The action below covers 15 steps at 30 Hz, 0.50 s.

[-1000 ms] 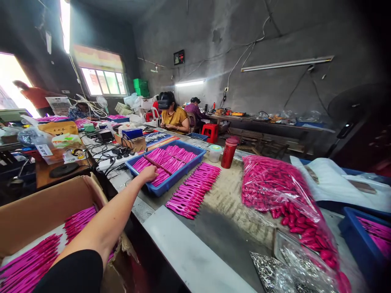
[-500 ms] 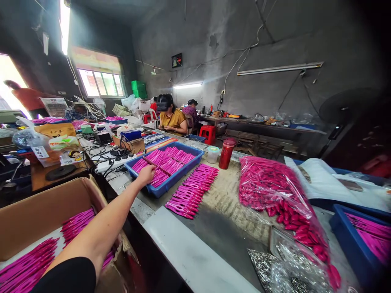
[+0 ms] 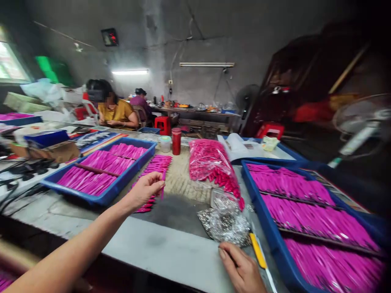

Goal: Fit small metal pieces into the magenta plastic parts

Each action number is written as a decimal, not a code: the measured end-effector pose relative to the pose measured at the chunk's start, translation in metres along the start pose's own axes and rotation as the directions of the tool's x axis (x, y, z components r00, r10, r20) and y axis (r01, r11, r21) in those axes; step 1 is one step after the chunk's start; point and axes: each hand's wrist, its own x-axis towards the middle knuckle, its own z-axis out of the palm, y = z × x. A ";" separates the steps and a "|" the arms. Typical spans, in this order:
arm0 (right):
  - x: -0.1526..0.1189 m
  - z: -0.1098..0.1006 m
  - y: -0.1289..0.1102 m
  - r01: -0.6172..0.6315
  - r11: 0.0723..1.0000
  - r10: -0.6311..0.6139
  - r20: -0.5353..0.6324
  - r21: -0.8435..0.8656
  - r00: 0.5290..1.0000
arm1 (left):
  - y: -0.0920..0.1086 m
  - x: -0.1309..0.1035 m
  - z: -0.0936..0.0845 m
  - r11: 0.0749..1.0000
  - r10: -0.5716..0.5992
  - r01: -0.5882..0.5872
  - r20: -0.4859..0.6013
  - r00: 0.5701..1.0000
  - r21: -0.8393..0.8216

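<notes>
My left hand (image 3: pixel 146 189) pinches one slender magenta piece (image 3: pixel 163 184), upright between thumb and forefinger. It is raised above a row of similar magenta pieces (image 3: pixel 159 162) laid side by side on the table; hand and wrist hide part of that row. At the table's front edge rests my right hand (image 3: pixel 241 268), thumb and forefinger slightly apart, with nothing visible in it. Just beyond it lies a clear plastic bag of small shiny metal parts (image 3: pixel 229 224). To its right is a yellow-handled tool (image 3: pixel 259 250).
Blue trays of magenta pieces stand left (image 3: pixel 105 197) and right (image 3: pixel 269 240). A clear bag of pink parts (image 3: pixel 210 158), a red bottle (image 3: pixel 176 141) and a lidded tub (image 3: pixel 165 144) sit behind. Across the table a person (image 3: pixel 119 112) is seated.
The view has swung right. My left hand has moved from the left blue tray to above the row, now with a magenta piece in its fingers. My right hand has come into view.
</notes>
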 end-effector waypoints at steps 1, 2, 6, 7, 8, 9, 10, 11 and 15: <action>0.003 -0.003 -0.008 -0.025 0.999 0.025 0.017 0.023 1.000 | 0.006 -0.001 0.013 0.995 -0.010 0.017 0.072 0.997 -0.096; 0.006 -0.006 -0.016 -0.066 0.997 0.065 0.018 0.046 0.998 | 0.012 -0.002 0.026 0.984 -0.019 0.043 0.137 0.990 -0.174; 0.015 -0.013 -0.040 -0.228 0.958 0.220 0.061 0.174 0.974 | 0.031 -0.012 0.077 0.953 -0.022 0.121 0.334 0.942 -0.277; 0.016 -0.013 -0.043 -0.258 0.943 0.245 0.086 0.212 0.966 | 0.034 -0.016 0.088 0.949 -0.009 0.124 0.366 0.930 -0.291; 0.017 -0.013 -0.045 -0.281 0.925 0.260 0.116 0.254 0.959 | 0.036 -0.020 0.099 0.943 0.003 0.129 0.397 0.918 -0.307; 0.017 -0.012 -0.046 -0.289 0.911 0.263 0.127 0.294 0.956 | 0.037 -0.024 0.108 0.937 0.019 0.130 0.417 0.909 -0.326; 0.017 -0.011 -0.046 -0.293 0.896 0.267 0.121 0.333 0.956 | 0.037 -0.027 0.117 0.933 0.031 0.130 0.434 0.901 -0.336; 0.016 -0.011 -0.044 -0.293 0.885 0.269 0.116 0.362 0.956 | 0.036 -0.030 0.124 0.929 0.038 0.126 0.429 0.902 -0.348; 0.007 -0.011 -0.033 -0.289 0.887 0.271 0.101 0.361 0.957 | 0.027 -0.038 0.146 0.915 0.014 0.136 0.366 0.931 -0.381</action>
